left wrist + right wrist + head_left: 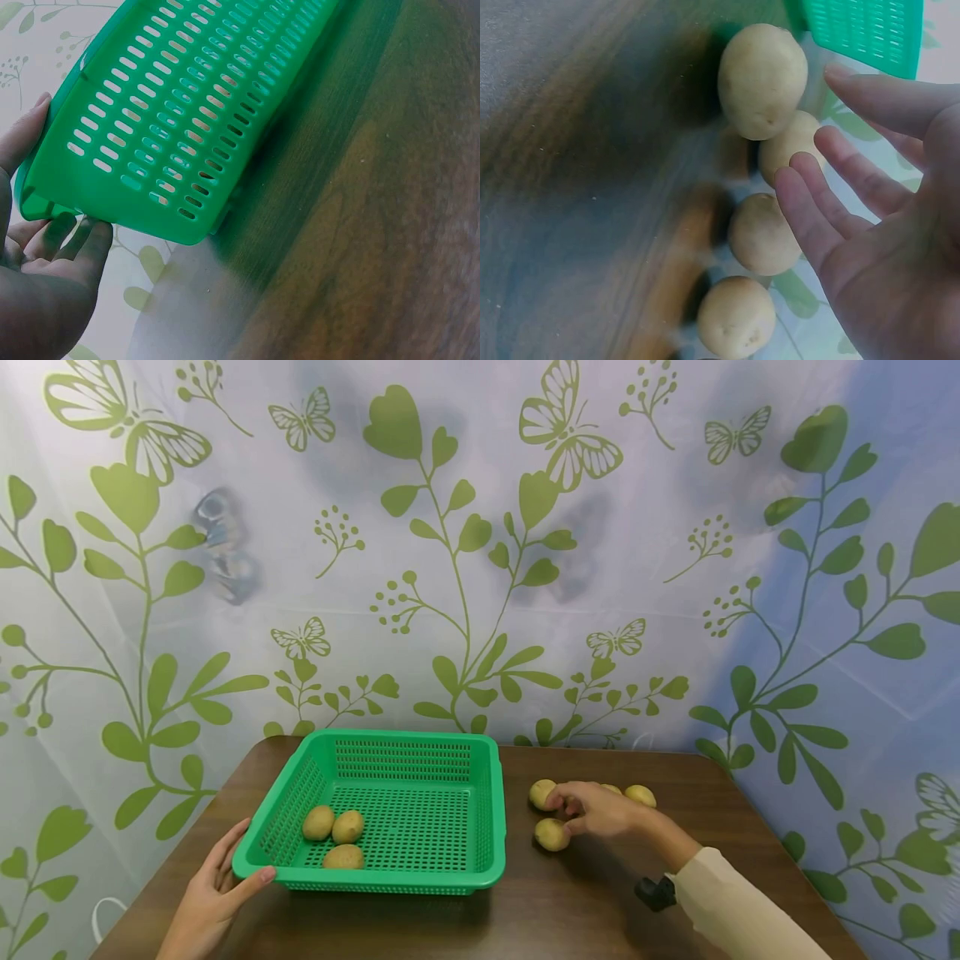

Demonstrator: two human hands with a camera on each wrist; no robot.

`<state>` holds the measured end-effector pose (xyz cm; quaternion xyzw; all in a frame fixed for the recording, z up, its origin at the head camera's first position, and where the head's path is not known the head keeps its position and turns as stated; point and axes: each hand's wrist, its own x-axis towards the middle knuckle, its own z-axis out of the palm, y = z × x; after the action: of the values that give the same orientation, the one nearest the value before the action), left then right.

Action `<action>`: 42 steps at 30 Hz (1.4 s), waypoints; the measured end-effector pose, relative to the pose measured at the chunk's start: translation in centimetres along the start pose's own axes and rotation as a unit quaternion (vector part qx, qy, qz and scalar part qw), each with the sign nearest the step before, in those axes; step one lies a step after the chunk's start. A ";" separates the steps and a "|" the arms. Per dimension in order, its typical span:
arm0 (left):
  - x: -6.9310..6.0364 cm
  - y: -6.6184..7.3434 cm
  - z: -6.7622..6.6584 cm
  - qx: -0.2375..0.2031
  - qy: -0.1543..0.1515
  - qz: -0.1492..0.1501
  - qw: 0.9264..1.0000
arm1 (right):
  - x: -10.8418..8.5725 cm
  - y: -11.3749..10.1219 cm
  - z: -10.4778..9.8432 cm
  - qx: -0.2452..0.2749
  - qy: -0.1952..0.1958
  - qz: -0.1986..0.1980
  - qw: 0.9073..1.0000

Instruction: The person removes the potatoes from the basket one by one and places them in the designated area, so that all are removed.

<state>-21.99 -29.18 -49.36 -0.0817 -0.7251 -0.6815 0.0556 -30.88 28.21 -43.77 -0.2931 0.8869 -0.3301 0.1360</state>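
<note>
A green plastic basket (375, 878) with slotted walls stands on the left part of the table. Inside it, towards the left, lie three potatoes (318, 823). My left hand (210, 897) grips the basket's front left corner, thumb over the rim and fingers beneath it, as the left wrist view also shows. To the right of the basket, my right hand (596, 810) reaches over several loose potatoes (552, 834). Its fingers are extended and spread in the right wrist view, beside the nearest potato (763, 82), and hold nothing. That hand partly hides one potato farther back.
The brown wooden table (525, 918) ends at a hanging cloth (480, 552) printed with green leaves and butterflies. A black strap piece (656, 893) sits at my right wrist. Some white cord (101, 914) shows at the table's left edge.
</note>
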 end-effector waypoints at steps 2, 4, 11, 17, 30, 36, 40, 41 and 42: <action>0.0 0.0 0.0 0.000 0.001 0.001 1.000 | 0.1 -0.3 -0.2 -0.004 -0.001 -0.004 1.000; 0.0 0.0 -0.1 0.001 0.001 0.003 1.000 | 0.3 -0.5 -0.5 -0.007 -0.003 -0.007 1.000; 0.0 0.1 0.0 0.012 0.004 -0.003 1.000 | 1.1 -1.6 -1.1 -0.014 -0.013 -0.007 1.000; -0.2 0.2 -0.1 0.035 0.007 -0.016 0.999 | 2.0 -2.4 -1.5 -0.025 -0.026 -0.018 0.999; -0.1 0.2 0.0 0.026 0.002 -0.016 1.000 | 3.5 -4.2 -1.8 0.004 -0.035 -0.004 0.999; -0.2 0.3 0.0 0.058 0.002 -0.014 0.998 | 4.0 -5.1 -2.0 -0.008 -0.043 -0.018 0.999; -0.1 0.2 -0.2 0.081 0.007 -0.013 0.997 | 4.4 -5.4 -1.9 -0.023 -0.042 -0.022 0.999; -0.1 0.1 -0.2 0.083 0.008 -0.012 0.996 | 4.5 -5.5 -1.9 -0.024 -0.041 -0.024 0.999; -0.1 0.1 -0.2 0.083 0.007 -0.013 0.996 | 4.6 -5.6 -1.9 -0.026 -0.041 -0.024 0.999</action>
<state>-21.92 -29.39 -49.28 -0.0625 -0.7796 -0.6204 0.0589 -32.93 22.93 -38.89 -0.3308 0.8817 -0.2974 0.1571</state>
